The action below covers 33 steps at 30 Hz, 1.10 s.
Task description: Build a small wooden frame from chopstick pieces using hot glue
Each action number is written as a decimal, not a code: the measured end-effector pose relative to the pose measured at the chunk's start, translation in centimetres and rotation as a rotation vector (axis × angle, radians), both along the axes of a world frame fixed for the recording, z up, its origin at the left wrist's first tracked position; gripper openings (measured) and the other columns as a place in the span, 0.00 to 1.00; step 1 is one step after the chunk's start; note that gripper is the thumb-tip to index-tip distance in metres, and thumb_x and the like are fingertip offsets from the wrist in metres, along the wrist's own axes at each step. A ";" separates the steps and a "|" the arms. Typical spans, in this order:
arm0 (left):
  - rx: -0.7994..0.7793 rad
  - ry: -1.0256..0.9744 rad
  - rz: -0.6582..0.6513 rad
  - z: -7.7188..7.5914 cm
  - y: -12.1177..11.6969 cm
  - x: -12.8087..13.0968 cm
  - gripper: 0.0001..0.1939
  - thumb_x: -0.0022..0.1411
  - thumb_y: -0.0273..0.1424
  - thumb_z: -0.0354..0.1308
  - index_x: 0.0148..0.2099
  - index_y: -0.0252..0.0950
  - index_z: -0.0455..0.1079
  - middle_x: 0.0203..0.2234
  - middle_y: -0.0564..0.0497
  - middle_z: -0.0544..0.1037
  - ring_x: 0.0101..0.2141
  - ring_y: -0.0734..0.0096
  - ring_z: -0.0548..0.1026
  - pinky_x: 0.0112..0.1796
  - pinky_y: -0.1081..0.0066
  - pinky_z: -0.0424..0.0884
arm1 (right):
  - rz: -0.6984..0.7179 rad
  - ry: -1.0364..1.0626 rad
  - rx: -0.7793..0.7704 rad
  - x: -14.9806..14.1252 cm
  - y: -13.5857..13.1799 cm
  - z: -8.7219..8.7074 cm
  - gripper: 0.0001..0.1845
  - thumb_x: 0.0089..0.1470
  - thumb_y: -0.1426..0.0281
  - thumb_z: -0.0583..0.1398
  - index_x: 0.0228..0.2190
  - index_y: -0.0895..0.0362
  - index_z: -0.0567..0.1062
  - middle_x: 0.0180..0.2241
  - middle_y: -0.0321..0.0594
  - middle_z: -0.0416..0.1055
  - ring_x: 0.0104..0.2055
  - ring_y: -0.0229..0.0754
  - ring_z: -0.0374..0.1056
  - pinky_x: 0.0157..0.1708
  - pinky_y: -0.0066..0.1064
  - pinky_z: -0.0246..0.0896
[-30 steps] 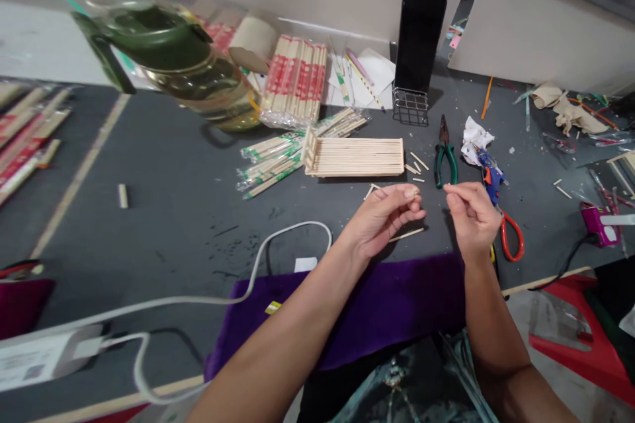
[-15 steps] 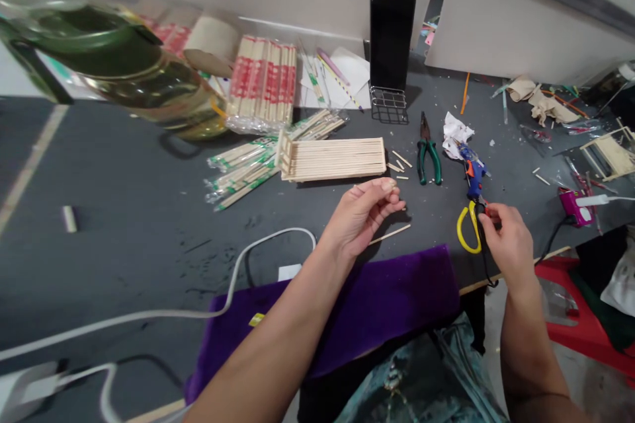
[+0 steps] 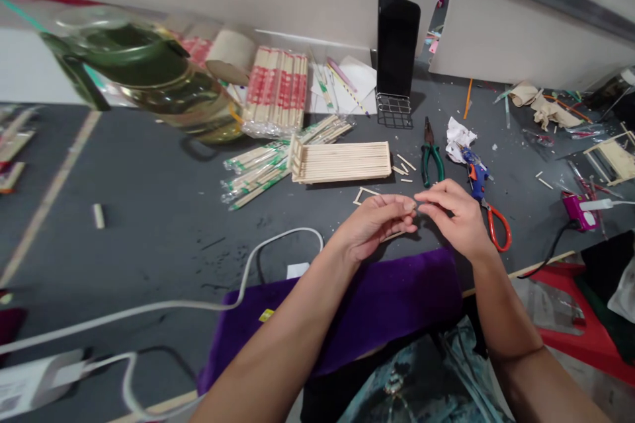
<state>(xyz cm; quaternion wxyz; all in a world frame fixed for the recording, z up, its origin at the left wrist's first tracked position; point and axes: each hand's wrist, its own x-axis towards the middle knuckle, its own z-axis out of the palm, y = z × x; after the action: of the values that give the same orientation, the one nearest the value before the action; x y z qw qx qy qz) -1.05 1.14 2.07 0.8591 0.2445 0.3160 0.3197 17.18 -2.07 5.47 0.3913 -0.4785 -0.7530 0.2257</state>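
My left hand (image 3: 381, 223) is closed in a pinch above the purple cloth (image 3: 407, 284); a tiny pale bit shows at its fingertips, too small to name. Thumb and forefinger of my right hand (image 3: 454, 217) come together right beside those fingertips, and whatever they pinch is hidden. Behind my left hand lie a small frame of thin sticks (image 3: 364, 194) and a loose stick (image 3: 395, 236), partly covered. Farther back stands a slatted wooden model (image 3: 344, 162) with a raised left end. A red-handled tool (image 3: 500, 228) lies partly behind my right hand.
Green-handled pliers (image 3: 432, 162), a blue glue gun (image 3: 477, 175) and cut stick bits (image 3: 405, 162) lie beyond my hands. A phone (image 3: 397, 46) stands at the back. Packed sticks (image 3: 278, 89) and a jug (image 3: 173, 92) are left. A white cable (image 3: 173, 305) crosses the table.
My right hand has left the tool handles and moved left to my left hand's fingertips. The yellow handle is now out of sight. The view has shifted slightly.
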 end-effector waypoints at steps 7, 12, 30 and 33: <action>0.024 -0.039 -0.114 -0.1 -0.2 0.0 0.14 0.43 0.30 0.77 0.29 0.28 0.78 0.18 0.52 0.77 0.20 0.79 0.74 0.29 0.74 0.80 | 0.182 0.050 -0.215 0.9 0.7 0.7 0.09 0.58 0.68 0.65 0.41 0.48 0.83 0.33 0.35 0.71 0.35 0.36 0.69 0.35 0.30 0.66; 0.016 -0.053 -0.139 -0.9 -0.3 0.3 0.15 0.41 0.32 0.78 0.29 0.29 0.78 0.18 0.52 0.77 0.19 0.79 0.73 0.29 0.75 0.79 | 0.182 0.052 -0.192 0.7 0.5 0.9 0.06 0.59 0.68 0.65 0.37 0.49 0.84 0.30 0.34 0.71 0.32 0.35 0.68 0.32 0.28 0.63; 0.318 0.274 0.489 -0.4 0.6 -0.8 0.13 0.48 0.34 0.74 0.33 0.34 0.76 0.23 0.55 0.77 0.22 0.80 0.72 0.27 0.79 0.72 | -0.260 0.150 -0.027 2.2 0.8 -3.0 0.04 0.57 0.70 0.64 0.33 0.54 0.81 0.32 0.35 0.72 0.34 0.36 0.68 0.35 0.30 0.65; 0.530 0.586 0.591 -1.0 1.1 -1.7 0.09 0.54 0.30 0.69 0.39 0.37 0.78 0.22 0.57 0.74 0.24 0.80 0.69 0.29 0.78 0.68 | -0.323 0.119 -0.039 3.2 0.8 -4.3 0.04 0.57 0.68 0.64 0.34 0.53 0.81 0.30 0.35 0.71 0.32 0.37 0.67 0.34 0.31 0.65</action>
<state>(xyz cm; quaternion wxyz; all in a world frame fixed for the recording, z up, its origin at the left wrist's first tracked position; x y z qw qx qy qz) -2.78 2.22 1.08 0.5148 0.4342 0.5081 0.5370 20.34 -1.24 1.21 0.4570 -0.5864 -0.6374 0.2024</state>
